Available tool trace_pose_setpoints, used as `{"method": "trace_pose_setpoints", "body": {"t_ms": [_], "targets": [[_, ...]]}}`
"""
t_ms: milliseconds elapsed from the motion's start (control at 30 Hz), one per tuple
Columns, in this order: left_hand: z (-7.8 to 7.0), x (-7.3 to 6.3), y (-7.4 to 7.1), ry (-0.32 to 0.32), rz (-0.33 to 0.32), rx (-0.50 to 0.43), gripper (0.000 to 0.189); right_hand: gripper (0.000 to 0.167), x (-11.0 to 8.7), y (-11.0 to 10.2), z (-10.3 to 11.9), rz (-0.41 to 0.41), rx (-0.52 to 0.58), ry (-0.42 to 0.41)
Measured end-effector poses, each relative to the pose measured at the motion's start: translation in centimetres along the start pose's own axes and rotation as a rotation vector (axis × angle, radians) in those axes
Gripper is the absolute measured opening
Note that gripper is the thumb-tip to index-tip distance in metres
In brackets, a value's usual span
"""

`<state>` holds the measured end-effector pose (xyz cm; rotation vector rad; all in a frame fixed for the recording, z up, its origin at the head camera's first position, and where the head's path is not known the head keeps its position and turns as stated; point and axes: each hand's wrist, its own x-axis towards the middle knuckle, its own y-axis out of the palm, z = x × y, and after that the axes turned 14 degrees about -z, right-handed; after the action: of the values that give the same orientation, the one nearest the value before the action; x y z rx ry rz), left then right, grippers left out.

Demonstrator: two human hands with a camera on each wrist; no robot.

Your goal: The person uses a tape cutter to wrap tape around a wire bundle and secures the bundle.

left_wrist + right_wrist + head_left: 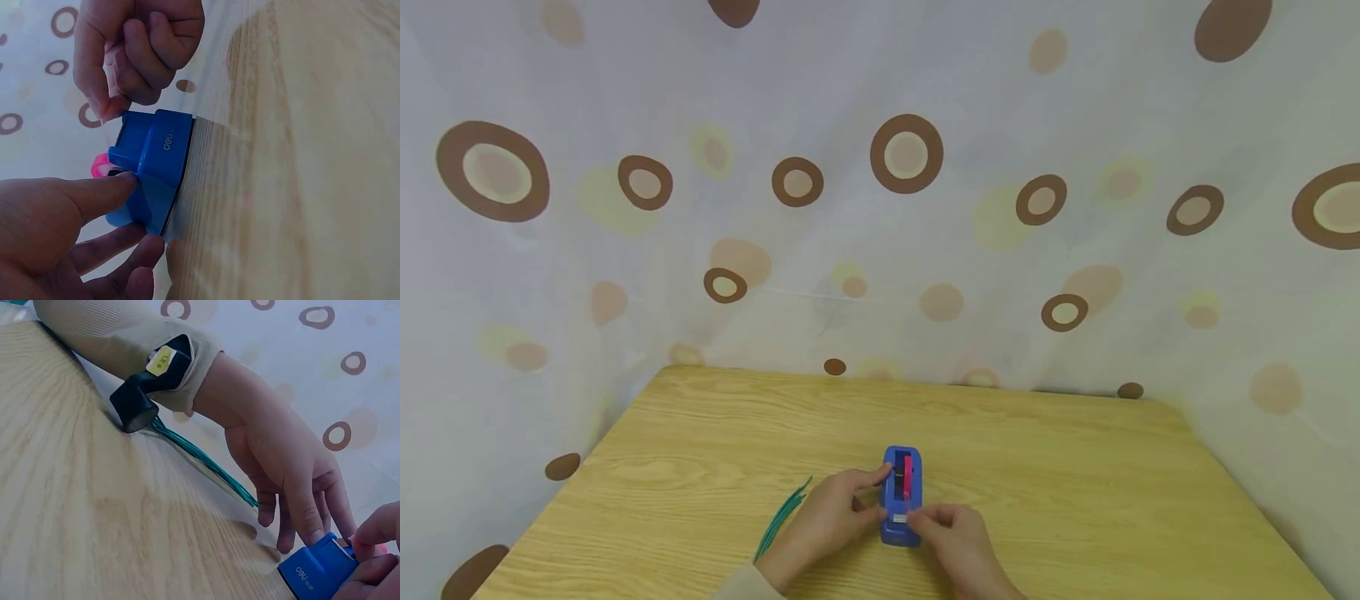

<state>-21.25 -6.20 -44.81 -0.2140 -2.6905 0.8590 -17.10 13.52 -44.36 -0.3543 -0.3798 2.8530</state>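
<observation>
A blue tape dispenser (900,537) with a pink roll of tape (907,477) stands on the wooden table, its cutter end toward me. My left hand (835,512) holds the dispenser from its left side; in the left wrist view the thumb presses its body and the other fingers bend around it. At the cutter, my right hand (962,542) pinches the tape's free end between thumb and index finger. A short pinkish strip (107,132) runs from these fingertips toward the roll. The right wrist view shows the dispenser's front (312,572) partly behind the right fingers.
Several thin green strands (781,518) lie in a bundle on the table, left of the dispenser and beside the left wrist. A pale curtain (880,242) with brown ring patterns hangs behind the table (1075,475) and along both sides.
</observation>
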Motion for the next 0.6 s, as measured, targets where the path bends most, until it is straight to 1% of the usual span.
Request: {"method": "trace_pose_setpoints", "body": {"t_ms": [133,267,400,600], "targets": [[0.0,0.0,0.0,0.004,0.001,-0.001,0.053,0.031,-0.3,-0.1,-0.1,-0.017,-0.016,0.006],[0.1,0.0,0.0,0.004,-0.002,0.01,0.053,0.032,-0.5,0.0,-0.2,-0.027,0.0,0.025],[0.2,0.0,-0.1,0.01,-0.011,0.022,0.054,0.035,-0.7,0.1,-0.2,-0.006,0.009,0.067],[0.4,0.1,0.2,0.006,-0.009,0.002,0.054,0.032,-1.2,-0.2,-0.2,0.025,0.005,0.066]]}}
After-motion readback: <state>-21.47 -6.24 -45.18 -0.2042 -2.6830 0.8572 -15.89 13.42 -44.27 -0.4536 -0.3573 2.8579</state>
